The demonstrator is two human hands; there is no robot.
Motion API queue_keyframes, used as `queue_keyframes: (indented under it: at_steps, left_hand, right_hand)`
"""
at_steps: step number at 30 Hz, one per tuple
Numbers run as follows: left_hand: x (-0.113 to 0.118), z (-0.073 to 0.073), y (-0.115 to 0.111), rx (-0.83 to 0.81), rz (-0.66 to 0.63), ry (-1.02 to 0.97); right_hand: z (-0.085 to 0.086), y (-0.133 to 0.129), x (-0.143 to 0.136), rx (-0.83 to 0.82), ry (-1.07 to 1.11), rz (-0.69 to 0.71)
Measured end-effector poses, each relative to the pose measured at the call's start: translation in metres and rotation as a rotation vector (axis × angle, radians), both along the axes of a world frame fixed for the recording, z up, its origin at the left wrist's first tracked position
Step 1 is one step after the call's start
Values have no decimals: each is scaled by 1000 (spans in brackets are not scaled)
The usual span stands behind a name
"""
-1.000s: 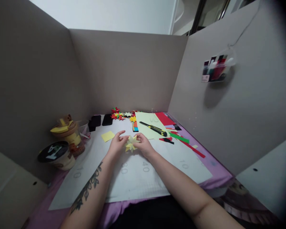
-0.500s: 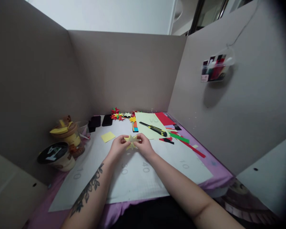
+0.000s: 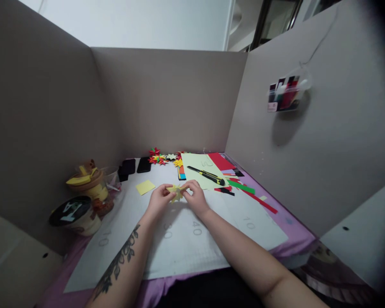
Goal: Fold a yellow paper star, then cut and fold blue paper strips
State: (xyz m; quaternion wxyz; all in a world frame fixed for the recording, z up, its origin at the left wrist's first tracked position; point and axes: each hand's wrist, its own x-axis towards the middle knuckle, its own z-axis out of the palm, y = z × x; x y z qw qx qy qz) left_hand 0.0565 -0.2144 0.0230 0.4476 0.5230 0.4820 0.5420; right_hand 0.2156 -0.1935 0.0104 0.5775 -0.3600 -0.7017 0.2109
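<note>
Between my two hands is a pale yellow folded paper star (image 3: pixel 177 193), held just above the white sheet (image 3: pixel 179 252). My left hand (image 3: pixel 160 197) pinches its left side with thumb and fingers. On the opposite side, my right hand (image 3: pixel 195 197) grips a point of the star between thumb and fingertips. A yellow paper square (image 3: pixel 145 187) lies to the left of my left hand. Beyond my right hand, a black and yellow utility knife (image 3: pixel 208 175) rests on a pale green sheet (image 3: pixel 197 160).
Finished paper stars (image 3: pixel 158 159) in several colours are heaped at the back. Red, green and black paper strips (image 3: pixel 242 187) lie on the right. At left stand lidded pots (image 3: pixel 78 214) and dark phone-like slabs (image 3: pixel 144 164). Grey partitions (image 3: pixel 170 94) enclose the table.
The star has tilted and turned a little in my fingers. My right fingers have shifted to its upper right point. The camera view has moved slightly.
</note>
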Motion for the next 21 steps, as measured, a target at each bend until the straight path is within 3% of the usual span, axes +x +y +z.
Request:
queue_keyframes:
  at_steps: [10, 21]
  left_hand:
    - [2, -3, 1, -6, -35, -37]
    - [5, 11, -8, -37, -38, -91]
  right_hand:
    - [-2, 2, -1, -165, 57, 12]
    - [-6, 5, -1, -109, 125, 77]
